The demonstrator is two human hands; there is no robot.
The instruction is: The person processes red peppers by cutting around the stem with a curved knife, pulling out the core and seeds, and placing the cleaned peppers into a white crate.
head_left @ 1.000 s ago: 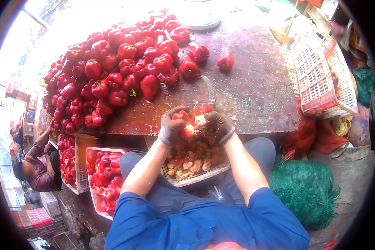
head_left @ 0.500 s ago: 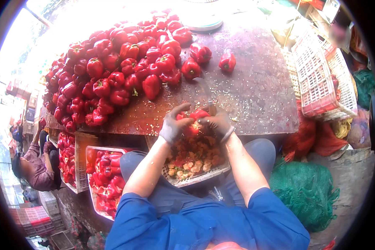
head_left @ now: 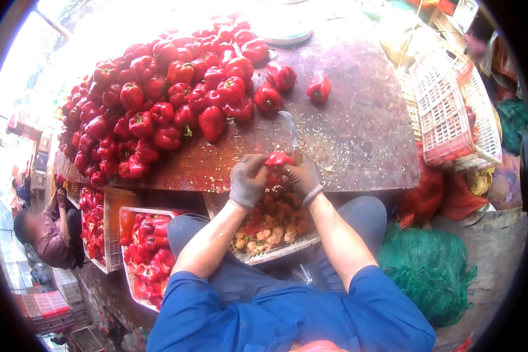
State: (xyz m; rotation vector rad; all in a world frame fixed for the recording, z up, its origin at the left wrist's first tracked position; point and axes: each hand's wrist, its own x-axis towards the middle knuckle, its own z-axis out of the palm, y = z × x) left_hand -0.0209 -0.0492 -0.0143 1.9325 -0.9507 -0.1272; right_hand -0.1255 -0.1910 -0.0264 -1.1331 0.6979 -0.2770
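Note:
My left hand [head_left: 248,179], in a grey work glove, is closed on a red bell pepper [head_left: 278,159] at the table's near edge. My gloved right hand [head_left: 304,180] grips the handle of a curved knife [head_left: 290,126], whose hooked blade points away from me over the tabletop. The right hand's fingers also meet the pepper's side. Under both hands, between my knees, sits a crate of pepper cores [head_left: 271,234] full of pale seed clumps and red scraps. Whole red peppers [head_left: 176,97] are heaped on the table to the left.
The brown table [head_left: 364,135] is strewn with seeds. A crate of cut peppers [head_left: 149,258] stands by my left knee, another [head_left: 94,220] beyond it. Further left sits a co-worker [head_left: 50,234]. White crates [head_left: 446,111] and a green net sack [head_left: 425,273] lie at right.
The knife has swung upright, its blade now pointing away from me. The pepper, seen with pale core showing earlier, is turned red side up. The co-worker has shifted posture.

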